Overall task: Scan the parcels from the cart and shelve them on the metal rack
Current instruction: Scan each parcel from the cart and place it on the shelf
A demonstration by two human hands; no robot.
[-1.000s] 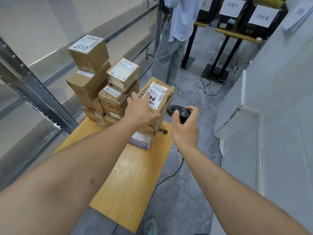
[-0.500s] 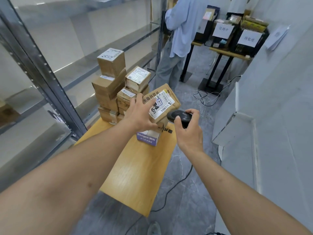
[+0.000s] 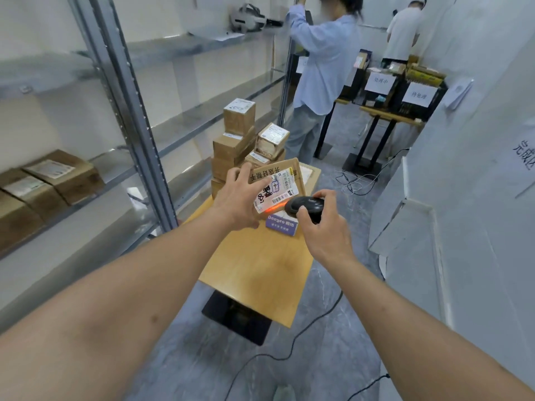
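Observation:
My left hand (image 3: 238, 199) grips a brown cardboard parcel (image 3: 285, 176) with a white shipping label, lifted and tilted above the wooden cart top (image 3: 260, 261). My right hand (image 3: 321, 230) holds a black corded scanner (image 3: 304, 204) close to the label's lower edge, where an orange-red glow falls on the barcode. A stack of several brown parcels (image 3: 240, 140) stands at the cart's far left. A small purple and white box (image 3: 282, 226) lies on the cart under the held parcel. The metal rack (image 3: 130, 117) runs along the left.
Several brown parcels (image 3: 46, 183) lie on a rack shelf at the left. A person in a light blue shirt (image 3: 321, 73) stands beyond the cart beside the rack. Another person (image 3: 404, 33) stands farther back near black stands with bins and paper signs (image 3: 399, 91). The scanner cable (image 3: 289, 351) trails across the grey floor.
The view has tilted up. My left hand has lifted the parcel higher off the cart and tilted its label toward the scanner. The scanner's orange-red light now shows on the barcode.

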